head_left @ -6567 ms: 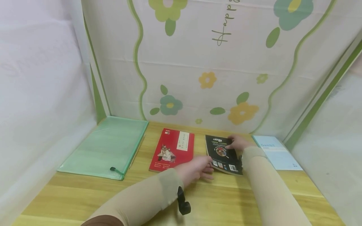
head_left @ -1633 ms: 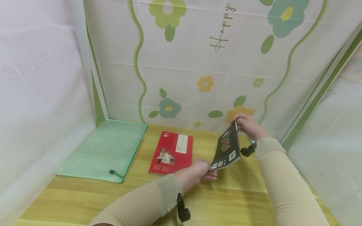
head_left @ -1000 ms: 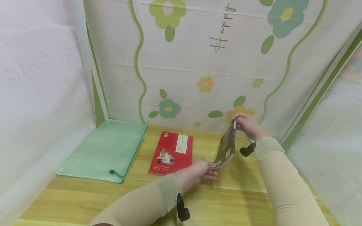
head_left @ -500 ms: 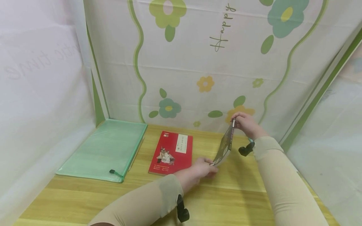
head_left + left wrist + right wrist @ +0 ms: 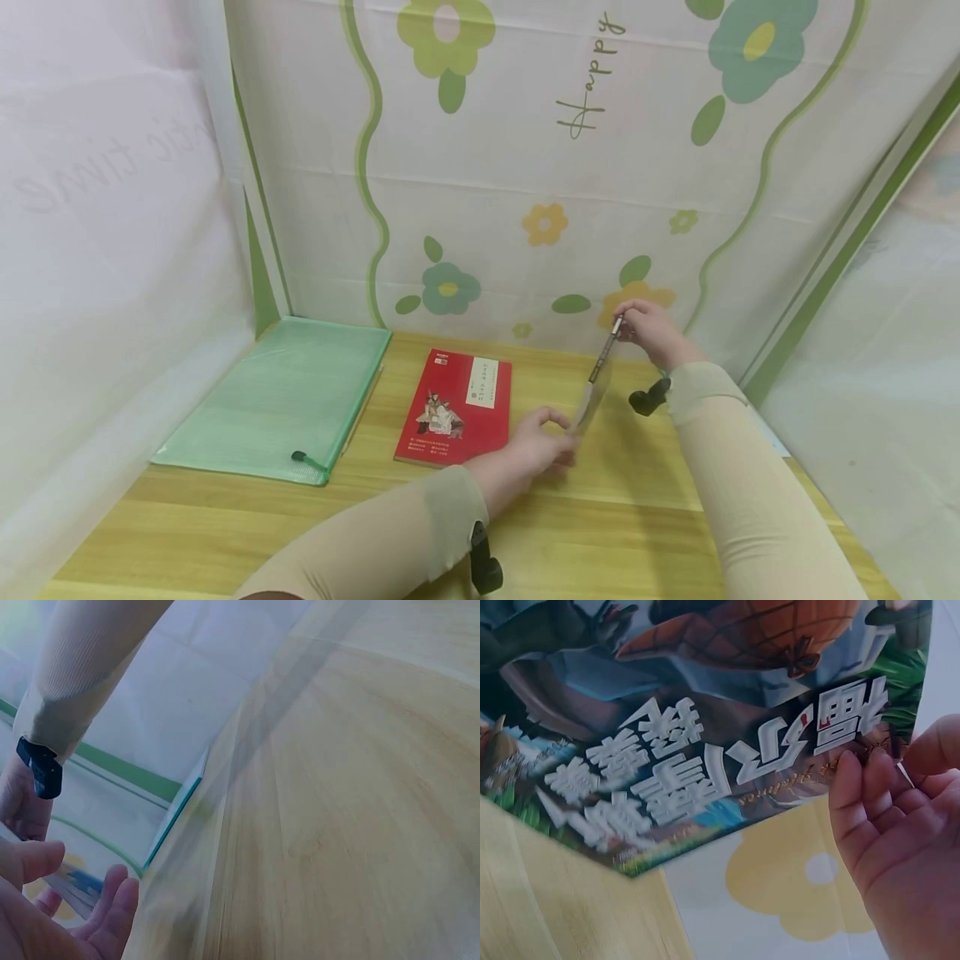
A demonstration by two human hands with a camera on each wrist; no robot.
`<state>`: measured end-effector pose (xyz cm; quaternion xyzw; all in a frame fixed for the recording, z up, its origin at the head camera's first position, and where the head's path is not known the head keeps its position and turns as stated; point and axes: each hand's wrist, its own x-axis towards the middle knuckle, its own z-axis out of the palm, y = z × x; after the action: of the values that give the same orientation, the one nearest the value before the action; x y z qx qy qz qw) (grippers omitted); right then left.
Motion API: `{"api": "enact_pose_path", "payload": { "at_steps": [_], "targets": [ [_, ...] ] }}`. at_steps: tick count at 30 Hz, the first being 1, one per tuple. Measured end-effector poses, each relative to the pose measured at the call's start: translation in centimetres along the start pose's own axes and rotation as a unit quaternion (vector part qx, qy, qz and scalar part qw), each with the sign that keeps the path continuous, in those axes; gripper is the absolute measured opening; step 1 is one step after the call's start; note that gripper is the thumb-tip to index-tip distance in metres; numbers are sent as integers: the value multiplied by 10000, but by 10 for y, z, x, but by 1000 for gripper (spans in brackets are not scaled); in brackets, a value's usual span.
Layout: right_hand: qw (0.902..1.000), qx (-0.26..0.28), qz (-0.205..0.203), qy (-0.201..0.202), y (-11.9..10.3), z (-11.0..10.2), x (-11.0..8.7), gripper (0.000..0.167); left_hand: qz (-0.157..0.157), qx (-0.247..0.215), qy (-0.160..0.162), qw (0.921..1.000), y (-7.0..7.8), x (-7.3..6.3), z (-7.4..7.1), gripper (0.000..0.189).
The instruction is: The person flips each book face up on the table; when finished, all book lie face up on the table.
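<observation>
In the head view my right hand [image 5: 654,335] pinches a thin dark-covered paperback book [image 5: 600,367] by its upper end. The book stands nearly edge-on, tilted, above the table. Its colourful front cover [image 5: 705,712], with large white characters, faces the right wrist camera. My left hand [image 5: 527,446] is at the book's lower end, thumb spread away from the slightly bent fingers. The left wrist view shows the book's end between that thumb and the fingers [image 5: 116,904]; exact contact is unclear. A red book [image 5: 450,408] lies flat beside the left hand.
A green mesh zip pouch [image 5: 277,400] lies at the left of the wooden table [image 5: 585,542], a thin stick-like item along its right edge. A light blue book [image 5: 774,437] is mostly hidden behind the right forearm. Flowered white cloth [image 5: 480,167] encloses the back and sides.
The black book has been lifted from the table and turned until edge-on, its back cover swinging out of sight. Over the last half second, my left thumb has moved off its lower end.
</observation>
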<state>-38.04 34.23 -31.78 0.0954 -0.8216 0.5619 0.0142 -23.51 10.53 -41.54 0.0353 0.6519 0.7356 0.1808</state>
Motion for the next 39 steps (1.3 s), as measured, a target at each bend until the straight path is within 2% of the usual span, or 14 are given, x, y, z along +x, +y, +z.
{"api": "enact_pose_path", "payload": {
  "at_steps": [8,14,21,29,35,39],
  "targets": [
    [9999,31,47,157,3,-3,-1,18,185,34,309,9993,-2,2,-1,12],
    [9997,54,63,242,2,-1,-2,18,269,288,370,9985,-3,2,-2,13],
    [9996,12,128,247,4,5,2,21,233,120,220,9994,-8,4,-1,16],
    [9996,-171,197,138,9,10,7,36,149,-89,108,9998,-12,4,3,19],
    [9993,-355,136,24,9,15,8,33,122,-243,-5,9996,-12,2,5,16],
    [9992,-356,73,-174,6,21,8,31,33,-382,-58,9992,-13,2,6,20]
  ]
}}
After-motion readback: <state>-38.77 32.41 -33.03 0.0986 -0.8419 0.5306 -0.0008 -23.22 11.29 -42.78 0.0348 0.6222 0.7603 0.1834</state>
